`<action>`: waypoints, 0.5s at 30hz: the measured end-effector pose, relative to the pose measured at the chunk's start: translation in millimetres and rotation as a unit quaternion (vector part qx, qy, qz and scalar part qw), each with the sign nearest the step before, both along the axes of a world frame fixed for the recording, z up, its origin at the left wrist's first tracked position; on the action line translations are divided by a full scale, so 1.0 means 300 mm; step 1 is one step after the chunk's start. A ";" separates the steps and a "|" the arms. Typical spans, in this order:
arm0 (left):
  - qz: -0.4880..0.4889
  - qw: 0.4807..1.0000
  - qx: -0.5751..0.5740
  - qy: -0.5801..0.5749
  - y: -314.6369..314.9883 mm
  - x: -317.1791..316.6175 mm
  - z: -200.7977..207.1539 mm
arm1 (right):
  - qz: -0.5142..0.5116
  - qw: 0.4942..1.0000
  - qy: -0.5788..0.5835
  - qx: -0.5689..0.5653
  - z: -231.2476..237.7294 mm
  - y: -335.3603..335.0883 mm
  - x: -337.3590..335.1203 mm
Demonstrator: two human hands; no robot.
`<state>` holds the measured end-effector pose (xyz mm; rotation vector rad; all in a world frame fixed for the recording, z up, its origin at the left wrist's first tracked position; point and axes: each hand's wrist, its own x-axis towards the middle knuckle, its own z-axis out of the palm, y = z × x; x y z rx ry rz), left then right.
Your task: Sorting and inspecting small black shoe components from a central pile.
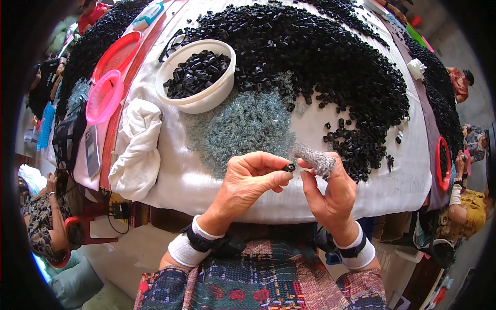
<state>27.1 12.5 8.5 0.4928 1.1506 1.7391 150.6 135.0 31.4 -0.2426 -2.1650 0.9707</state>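
My left hand [248,178] pinches a small black hollow plastic piece [289,168] between thumb and fingertips, its open end turned toward my right hand. Close beside it is my right hand [333,194], with a grey knitted cover [316,159] over one finger. Its thumb and fingertips are drawn together; whatever may be between them is too small to make out. Just beyond both hands spreads a pile of small silvery coil springs [248,126]. Behind the springs lies a large heap of black plastic pieces [330,57], with some scattered nearer on the right.
A white bowl [199,107] of black pieces stands at the left, by a crumpled white cloth [135,150]. Farther left are a pink basket [105,98], a red tray [118,54] and a phone [92,152]. Other people sit at both sides.
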 end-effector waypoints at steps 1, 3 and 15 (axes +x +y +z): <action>0.006 1.000 0.002 0.003 0.002 0.001 -0.003 | 0.017 0.999 0.005 0.029 0.000 0.004 -0.001; 0.017 1.000 0.007 0.006 0.002 0.003 -0.013 | 0.040 0.996 -0.002 0.077 0.004 0.006 -0.002; 0.044 0.997 0.013 -0.058 -0.020 -0.032 -0.016 | -0.113 0.967 -0.138 0.179 -0.057 0.173 0.127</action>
